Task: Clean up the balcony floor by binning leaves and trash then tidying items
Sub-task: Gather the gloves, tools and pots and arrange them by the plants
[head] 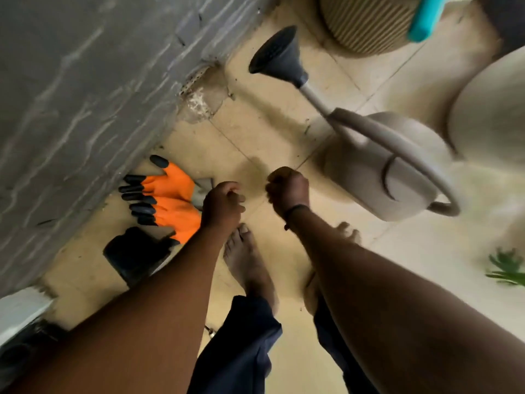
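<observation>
Both my hands hang over the tan balcony floor tiles (255,129). My left hand (223,204) has its fingers curled in, and nothing shows in it. My right hand (287,191) is a closed fist with a dark band at the wrist; nothing shows in it either. A pair of orange gloves with black claw fingertips (167,194) lies on the floor just left of my left hand, against the wall. A patch of pale debris (199,100) sits at the wall's foot further off. A beige watering can (383,166) with a dark rose stands right of my right hand.
A grey wall (71,81) fills the left side. A black object (133,254) lies below the gloves. A ribbed pot (366,21) with a teal handle (426,18) across it stands at the top, a pale pot (488,109) at right, green leaves (505,268) lower right. My bare feet (247,260) stand below my hands.
</observation>
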